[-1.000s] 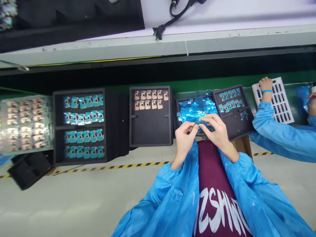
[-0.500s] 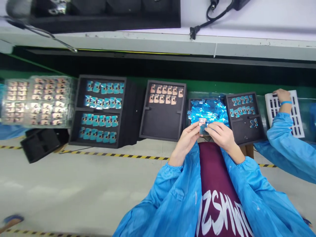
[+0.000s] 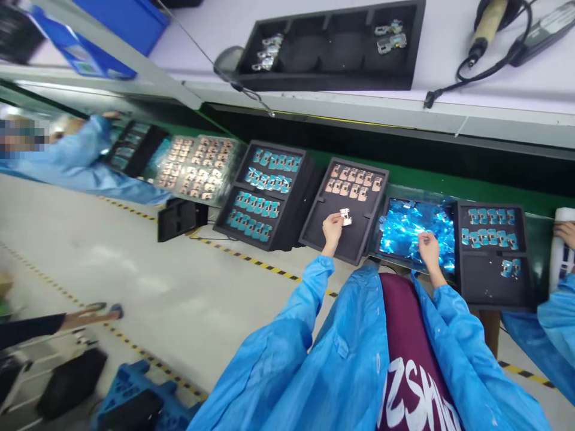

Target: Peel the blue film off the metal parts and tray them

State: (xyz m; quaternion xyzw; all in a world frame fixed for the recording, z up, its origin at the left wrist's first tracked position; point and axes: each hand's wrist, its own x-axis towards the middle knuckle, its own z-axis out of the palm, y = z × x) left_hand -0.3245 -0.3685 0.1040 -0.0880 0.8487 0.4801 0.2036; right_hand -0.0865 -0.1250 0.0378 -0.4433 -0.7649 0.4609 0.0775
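- Left hand [image 3: 333, 232] is pinched nearly shut, fingertips gripping a small pale metal-looking part [image 3: 345, 216], right over the matte black foam tray [image 3: 365, 232]!
- That tray carries two neat rows of copper-coloured parts [image 3: 353, 182], flat and notched, with the pinched part just below them, lifted clear of the foam as far as this view shows.
- Right hand [image 3: 429, 246] dips its curled fingers at the crinkly, shiny blue foil pieces [image 3: 415, 230], heaped in a shallow dark tray [image 3: 385, 239]; whether those fingers have hold of a piece, I cannot tell.
- Just beyond it, a black foam tray [image 3: 494, 280] shows rows of teal-covered parts [image 3: 490, 230], blocky little shapes, with a few lying apart lower down.
- Further left, a ribbed black foam tray [image 3: 269, 230] holds four teal rows, beside a glossy clear blister sheet [image 3: 195, 167] packed with copper-coloured pieces.
- All of it sits on a green belt [image 3: 449, 176].
- At the far right, a co-worker's hand [image 3: 566, 233] rests on a white plastic tray [image 3: 557, 251].
- Up top, a black slotted tray [image 3: 327, 54] holds small silvery parts, near a corded soldering iron [image 3: 487, 21].
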